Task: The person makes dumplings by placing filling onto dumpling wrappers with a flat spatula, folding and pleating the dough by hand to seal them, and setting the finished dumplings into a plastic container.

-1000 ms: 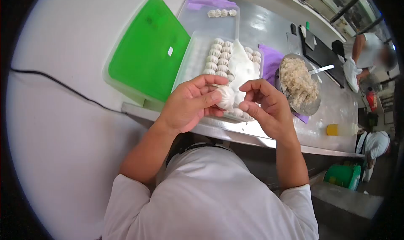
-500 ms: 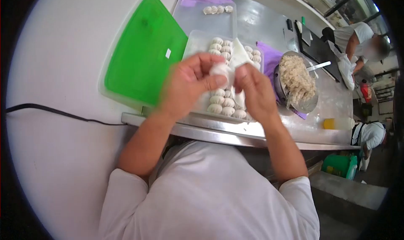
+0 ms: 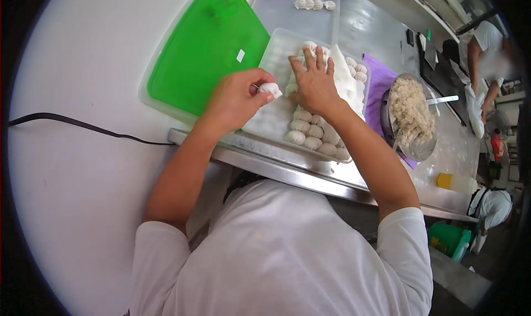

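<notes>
My left hand (image 3: 235, 101) pinches a small white pleated dumpling (image 3: 270, 89) between thumb and fingertips, left of the other dumplings. My right hand (image 3: 317, 84) is open, its fingers spread palm down over rows of dumplings in a clear plastic tray (image 3: 264, 114). Whether it presses on them I cannot tell. Nearest me, several round dumplings (image 3: 312, 143) show below my right wrist. A white cloth-like sheet (image 3: 345, 79) lies across part of the rows, beside my right hand. The tray's left part shows bare plastic.
A green board or lid (image 3: 207, 56) lies left. Behind, another tray (image 3: 279, 20) holds several dumplings. To the right are a purple cloth (image 3: 378, 72), a bowl of pale filling (image 3: 410, 114) with a white-handled utensil (image 3: 442, 100), and a yellow-ended container (image 3: 445, 181). Co-workers stand at far right.
My hands have separated: the left moved aside with the dumpling, and the right let go and spread out over the tray. The view has shifted, so the table appears further right.
</notes>
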A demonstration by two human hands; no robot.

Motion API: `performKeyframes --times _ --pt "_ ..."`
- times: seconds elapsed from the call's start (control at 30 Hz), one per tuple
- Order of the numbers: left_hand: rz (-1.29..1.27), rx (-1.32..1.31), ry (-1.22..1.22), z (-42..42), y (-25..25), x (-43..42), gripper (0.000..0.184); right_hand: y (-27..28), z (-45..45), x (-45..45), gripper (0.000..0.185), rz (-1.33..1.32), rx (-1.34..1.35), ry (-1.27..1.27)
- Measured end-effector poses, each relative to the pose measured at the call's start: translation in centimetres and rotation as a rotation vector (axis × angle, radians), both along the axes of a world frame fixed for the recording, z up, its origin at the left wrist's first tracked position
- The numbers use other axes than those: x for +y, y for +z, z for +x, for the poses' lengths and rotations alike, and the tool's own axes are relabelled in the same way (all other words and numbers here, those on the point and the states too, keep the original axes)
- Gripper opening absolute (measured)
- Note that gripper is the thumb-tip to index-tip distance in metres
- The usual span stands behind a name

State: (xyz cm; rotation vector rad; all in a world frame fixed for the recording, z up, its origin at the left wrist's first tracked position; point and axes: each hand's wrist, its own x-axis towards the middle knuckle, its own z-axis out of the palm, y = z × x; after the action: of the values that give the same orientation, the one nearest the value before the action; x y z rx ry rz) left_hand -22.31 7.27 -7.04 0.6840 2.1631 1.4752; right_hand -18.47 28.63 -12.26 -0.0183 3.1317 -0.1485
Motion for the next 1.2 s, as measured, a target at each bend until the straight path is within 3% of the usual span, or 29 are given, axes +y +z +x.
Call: performKeyframes --times 0.07,0.13,0.2,0.27,0.5,0.6,0.77,1.1,1.2 --pt "-0.248 0.184 -0.052 0.3 1.1 0.7 0.028 -0.2 -0.3 0.6 0.101 0.001 -0.005 -0.018" --pt "-0.293 0.224 -0.136 0.1 0.6 1.5 0.026 1.4 -0.1 1.3 0.092 -0.187 -0.091 -0.031" --pt "-0.338 0.263 -0.222 -0.1 -0.7 2.5 0.025 1.7 -0.3 2.6 0.091 -0.179 -0.077 -0.038" --pt "-0.365 0.507 -0.301 -0.3 -2.6 3.8 0.022 1.7 -0.4 3.7 0.086 -0.159 -0.034 -0.059" --pt "-0.452 0.499 -0.408 -0.2 -4.2 5.8 0.022 3.6 1.2 5.9 0.064 -0.331 0.087 -0.065" --pt "-0.365 0.490 -0.345 0.0 -4.5 5.6 0.027 4.2 2.6 6.5 0.057 -0.449 0.125 -0.082" --pt "-0.505 0.521 -0.338 0.5 -4.1 5.8 0.049 5.2 4.0 6.8 0.052 -0.545 0.116 -0.126" --pt "-0.599 0.519 -0.315 -0.6 -3.4 6.7 0.047 7.1 6.7 7.6 0.049 -0.489 0.148 -0.031" --pt "-0.606 0.651 -0.332 -3.9 -1.2 7.8 0.040 8.0 7.6 7.9 0.046 -0.575 0.111 -0.147"
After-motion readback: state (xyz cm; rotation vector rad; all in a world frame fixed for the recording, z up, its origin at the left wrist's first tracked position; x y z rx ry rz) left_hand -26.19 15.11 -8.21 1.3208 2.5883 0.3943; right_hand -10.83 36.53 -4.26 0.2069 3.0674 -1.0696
